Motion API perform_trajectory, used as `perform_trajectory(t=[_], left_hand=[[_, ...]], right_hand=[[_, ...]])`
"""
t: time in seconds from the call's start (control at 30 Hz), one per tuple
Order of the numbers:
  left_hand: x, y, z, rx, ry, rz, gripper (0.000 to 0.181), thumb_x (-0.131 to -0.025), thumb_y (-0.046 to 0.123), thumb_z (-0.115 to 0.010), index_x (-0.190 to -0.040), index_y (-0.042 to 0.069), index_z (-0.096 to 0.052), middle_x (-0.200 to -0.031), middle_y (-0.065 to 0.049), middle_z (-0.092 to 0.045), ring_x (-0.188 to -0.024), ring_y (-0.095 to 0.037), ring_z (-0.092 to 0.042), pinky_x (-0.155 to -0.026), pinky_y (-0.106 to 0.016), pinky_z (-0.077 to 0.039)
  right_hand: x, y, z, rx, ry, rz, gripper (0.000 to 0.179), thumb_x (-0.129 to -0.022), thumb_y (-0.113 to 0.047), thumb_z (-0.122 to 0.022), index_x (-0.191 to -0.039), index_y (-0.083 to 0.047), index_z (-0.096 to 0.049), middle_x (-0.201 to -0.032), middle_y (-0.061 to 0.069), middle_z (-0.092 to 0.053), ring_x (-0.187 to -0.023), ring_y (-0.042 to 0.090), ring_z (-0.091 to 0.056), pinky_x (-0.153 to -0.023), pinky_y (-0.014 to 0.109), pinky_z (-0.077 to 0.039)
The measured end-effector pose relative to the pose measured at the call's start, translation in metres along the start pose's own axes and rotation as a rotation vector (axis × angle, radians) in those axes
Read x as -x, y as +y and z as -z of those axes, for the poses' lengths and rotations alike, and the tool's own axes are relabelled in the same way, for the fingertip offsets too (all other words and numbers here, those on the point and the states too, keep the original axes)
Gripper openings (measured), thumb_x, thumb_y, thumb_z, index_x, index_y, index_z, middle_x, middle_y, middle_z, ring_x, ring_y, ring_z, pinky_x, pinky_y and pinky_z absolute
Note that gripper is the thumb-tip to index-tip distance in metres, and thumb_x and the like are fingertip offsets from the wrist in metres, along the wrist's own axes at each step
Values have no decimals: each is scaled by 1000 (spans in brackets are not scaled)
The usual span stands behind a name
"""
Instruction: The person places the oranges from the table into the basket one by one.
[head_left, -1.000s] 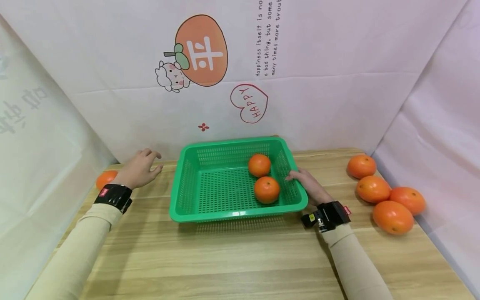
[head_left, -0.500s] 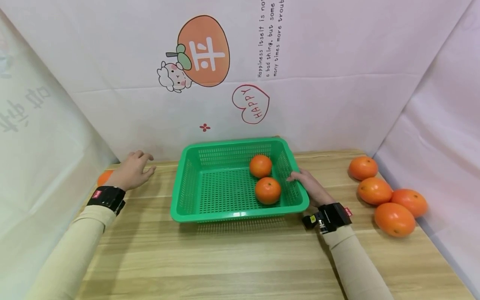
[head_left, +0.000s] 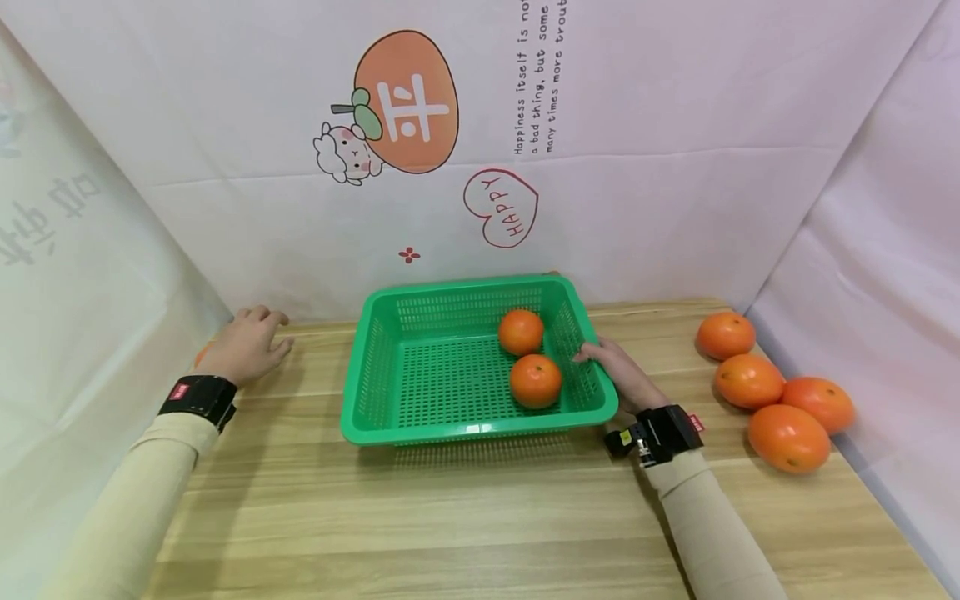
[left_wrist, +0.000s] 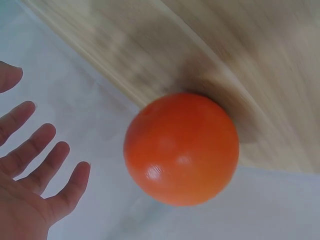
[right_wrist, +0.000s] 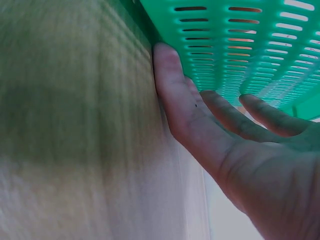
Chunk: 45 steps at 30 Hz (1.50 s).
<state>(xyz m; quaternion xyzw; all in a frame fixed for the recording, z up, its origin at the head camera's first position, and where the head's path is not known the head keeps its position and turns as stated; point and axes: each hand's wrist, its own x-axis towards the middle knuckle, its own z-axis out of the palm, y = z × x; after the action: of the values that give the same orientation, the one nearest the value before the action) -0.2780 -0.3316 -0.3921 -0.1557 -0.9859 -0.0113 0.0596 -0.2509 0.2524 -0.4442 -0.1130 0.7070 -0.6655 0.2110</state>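
My left hand (head_left: pixel 246 343) hovers with spread, relaxed fingers over the left edge of the table. Beneath it an orange (left_wrist: pixel 181 149) lies at the table's edge, mostly hidden by the hand in the head view; the left wrist view shows a gap between the fingers (left_wrist: pixel 74 185) and the fruit. At the middle of the table stands a green plastic basket (head_left: pixel 471 430) with slotted walls. Inside its right side sit two oranges (head_left: pixel 536 381) (head_left: pixel 521 332), one behind the other. My right hand (head_left: pixel 622 372) grips the basket's right side, with fingers (right_wrist: pixel 172 85) against the outer wall.
Several more oranges (head_left: pixel 787 437) are grouped on the right side of the wooden table (head_left: pixel 480 517). White printed cloth (head_left: pixel 645 217) hangs behind the table and along both sides. A sliver of something orange (head_left: pixel 552 272) shows behind the basket's back rim.
My left hand has moved left and slightly down, covering more of the orange at the left edge. The right hand and the basket have stayed in place.
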Motion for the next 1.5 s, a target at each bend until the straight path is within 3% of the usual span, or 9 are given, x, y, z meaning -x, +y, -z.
perform_trajectory(t=[0.2, 0.4, 0.73, 0.87, 1.03, 1.27, 1.5], left_hand=[[1, -10, -1, -10, -29, 26, 48, -104, 27, -59, -133, -11, -59, -134, -41, -55, -124, -62, -51, -99, -72, -47], [2, -20, -4, -10, -71, 79, 57, -105, 38, -57, -137, -8, -57, -138, -40, -52, -128, -63, -47, -92, -77, -47], [9, -40, -11, -9, -154, 184, 77, -104, 58, -50, -146, -7, -48, -143, -44, -41, -131, -68, -36, -94, -86, -39], [13, -45, -11, -5, -167, 210, 94, -99, 71, -50, -151, -7, -41, -147, -49, -33, -134, -73, -28, -91, -90, -36], [16, -49, -9, -41, -169, 252, 118, -85, 86, -55, -159, -3, -30, -156, -48, -20, -139, -79, -17, -89, -92, -36], [18, -59, -11, -23, -155, 291, 123, -77, 91, -60, -155, 0, -36, -154, -46, -22, -127, -81, -29, -84, -86, -43], [19, -68, -17, 74, -221, 316, 123, -78, 85, -66, -156, -4, -29, -148, -51, -22, -121, -80, -32, -79, -85, -45]], right_hand=[[0, 0, 0, 8, 2, 1, 77, -100, -18, -42, -168, -3, -11, -161, 36, -33, -113, 19, -66, -92, 37, -61], [1, 1, 0, 8, 4, 6, 77, -100, -18, -42, -168, -3, -11, -163, 35, -31, -113, 19, -66, -92, 36, -61], [-3, 0, -1, 9, 19, -9, 77, -99, -18, -43, -168, -2, -13, -163, 34, -32, -114, 19, -65, -92, 36, -61], [-3, 0, -1, 26, 32, -9, 77, -99, -18, -43, -168, -2, -13, -163, 35, -33, -110, 17, -67, -90, 33, -61], [-2, 1, 0, 28, 32, -5, 76, -99, -19, -42, -168, -3, -13, -164, 35, -33, -112, 18, -66, -90, 33, -61], [-2, 4, -1, 12, 27, -9, 77, -100, -18, -43, -169, -5, -11, -166, 31, -30, -119, 23, -63, -93, 38, -60], [-2, 1, -1, 17, 40, -14, 78, -98, -18, -43, -169, -5, -12, -167, 31, -29, -119, 22, -62, -92, 35, -60]])
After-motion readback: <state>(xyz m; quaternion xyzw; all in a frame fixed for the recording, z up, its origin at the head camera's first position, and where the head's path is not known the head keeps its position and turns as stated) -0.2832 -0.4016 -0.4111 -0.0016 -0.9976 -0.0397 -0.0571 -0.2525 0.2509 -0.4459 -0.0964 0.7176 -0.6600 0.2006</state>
